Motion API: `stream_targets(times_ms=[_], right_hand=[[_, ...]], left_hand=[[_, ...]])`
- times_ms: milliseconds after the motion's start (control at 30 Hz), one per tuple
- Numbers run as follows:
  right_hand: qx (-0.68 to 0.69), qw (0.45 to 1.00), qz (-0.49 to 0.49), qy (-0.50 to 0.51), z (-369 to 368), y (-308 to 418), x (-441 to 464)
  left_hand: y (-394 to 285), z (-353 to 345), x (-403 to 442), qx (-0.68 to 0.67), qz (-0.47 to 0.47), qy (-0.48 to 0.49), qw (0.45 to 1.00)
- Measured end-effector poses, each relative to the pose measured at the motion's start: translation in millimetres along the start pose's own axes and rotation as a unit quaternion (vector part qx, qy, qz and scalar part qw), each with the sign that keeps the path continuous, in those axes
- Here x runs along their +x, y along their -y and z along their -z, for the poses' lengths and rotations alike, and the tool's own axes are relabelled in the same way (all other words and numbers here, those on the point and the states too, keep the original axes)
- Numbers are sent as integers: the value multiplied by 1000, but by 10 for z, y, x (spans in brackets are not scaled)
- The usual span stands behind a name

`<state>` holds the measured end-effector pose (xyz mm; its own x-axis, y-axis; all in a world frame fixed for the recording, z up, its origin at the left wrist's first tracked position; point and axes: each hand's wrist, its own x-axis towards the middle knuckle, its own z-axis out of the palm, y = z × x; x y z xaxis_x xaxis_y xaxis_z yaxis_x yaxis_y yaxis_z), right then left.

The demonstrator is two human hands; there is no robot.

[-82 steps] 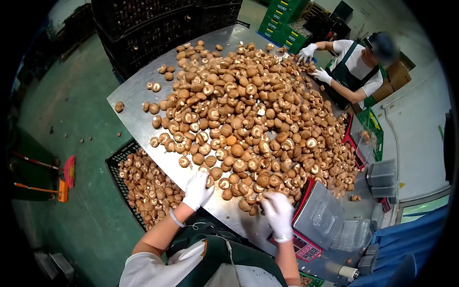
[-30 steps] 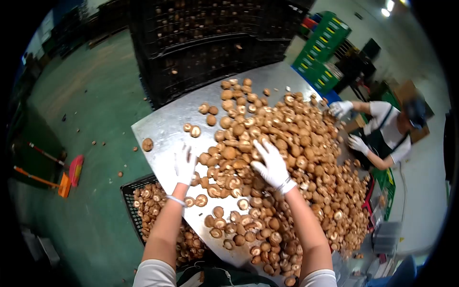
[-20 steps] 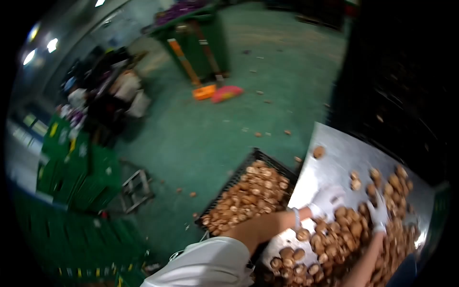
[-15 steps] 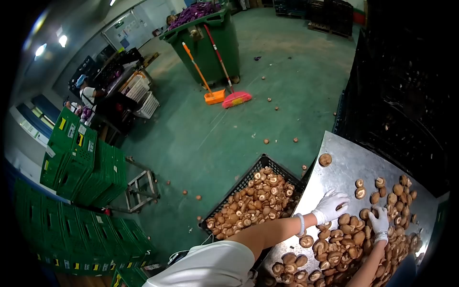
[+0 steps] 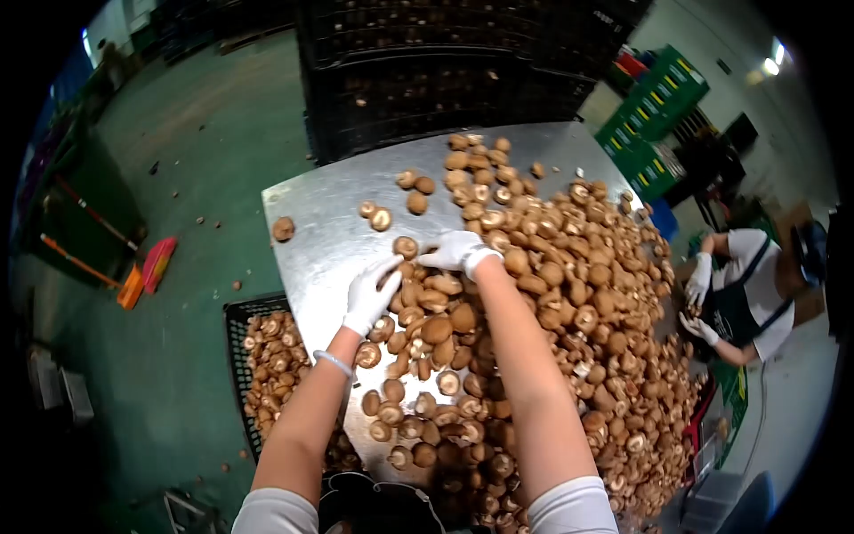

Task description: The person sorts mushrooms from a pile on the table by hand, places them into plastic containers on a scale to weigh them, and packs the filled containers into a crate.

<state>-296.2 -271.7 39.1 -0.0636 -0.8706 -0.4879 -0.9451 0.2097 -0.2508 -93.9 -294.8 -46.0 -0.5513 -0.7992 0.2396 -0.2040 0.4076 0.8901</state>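
Brown mushrooms (image 5: 551, 267) lie heaped over the metal table (image 5: 334, 205). My left hand (image 5: 369, 296), in a white glove, rests at the heap's left edge with its fingers apart and nothing in them. Just to its right, my right hand (image 5: 452, 252), also gloved, reaches leftward over the mushrooms with its fingers spread. A single mushroom (image 5: 406, 246) lies between the fingertips of both hands, with no grip on it visible. A few loose mushrooms sit farther back, and one (image 5: 283, 229) is near the table's left corner.
A black crate (image 5: 238, 356) of mushrooms stands below the table's left edge. Dark stacked crates (image 5: 427, 89) rise behind the table. At the right, a co-worker in a dark apron (image 5: 734, 307) holds both gloved hands together. Green crates (image 5: 654, 107) are stacked behind.
The view has swung back from the floor at the left to the table. My right hand has come close to my left at the heap's edge, and the co-worker is in view again.
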Motion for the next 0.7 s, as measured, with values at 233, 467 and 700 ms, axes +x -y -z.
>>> stream_targets(times_ms=[233,467,700], right_hand=[[-82,990,-91,70,-77,-124,-452],[-119,984,-111,71,-392,-370,-1354],[-64,959,-59,-270,-911,-640,-2589]], left_hand=[[-271,-559,-404,-189,76,64,977],[-718,-1020,-944,-313,103,150,932],[-1284,-1301,-1311,-220,-88,162,958]])
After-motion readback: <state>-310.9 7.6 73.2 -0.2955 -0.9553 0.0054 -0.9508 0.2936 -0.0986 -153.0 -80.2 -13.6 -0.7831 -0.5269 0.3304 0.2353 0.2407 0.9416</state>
